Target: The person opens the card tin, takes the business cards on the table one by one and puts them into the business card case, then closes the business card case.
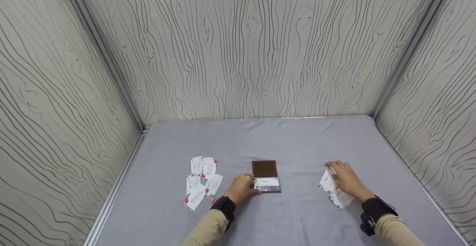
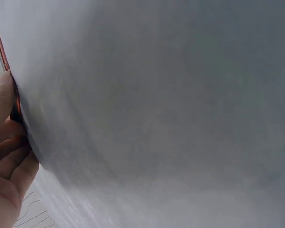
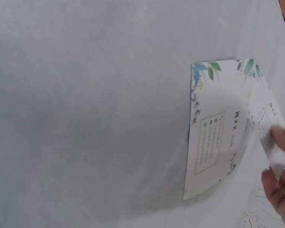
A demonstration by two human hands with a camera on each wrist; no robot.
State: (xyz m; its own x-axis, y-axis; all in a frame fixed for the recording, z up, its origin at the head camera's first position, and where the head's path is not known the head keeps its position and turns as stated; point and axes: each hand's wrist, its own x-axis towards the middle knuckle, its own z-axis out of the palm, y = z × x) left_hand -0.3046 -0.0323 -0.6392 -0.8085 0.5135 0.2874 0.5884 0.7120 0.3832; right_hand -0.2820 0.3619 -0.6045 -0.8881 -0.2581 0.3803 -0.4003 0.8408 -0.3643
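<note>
A brown card holder [image 1: 264, 168] lies unfolded in the middle of the table, a white card [image 1: 266, 182] showing in its near half. My left hand [image 1: 241, 188] pinches the holder's left edge, thumb near its front corner; only its thin reddish edge [image 2: 17, 102] shows in the left wrist view. At the right, my right hand [image 1: 346, 179] holds a white business card [image 3: 265, 111] with green leaves between thumb and fingers. Under and beside it, another leaf-printed business card [image 3: 213, 137] rests on the cloth. The right fingers partly cover the held card.
Several white cards with red and green corners [image 1: 196, 197] lie loosely overlapped on the left of the table. A grey cloth [image 1: 297, 141] covers the tabletop. Wood-grain patterned panels [image 1: 238, 52] stand behind it and on both sides.
</note>
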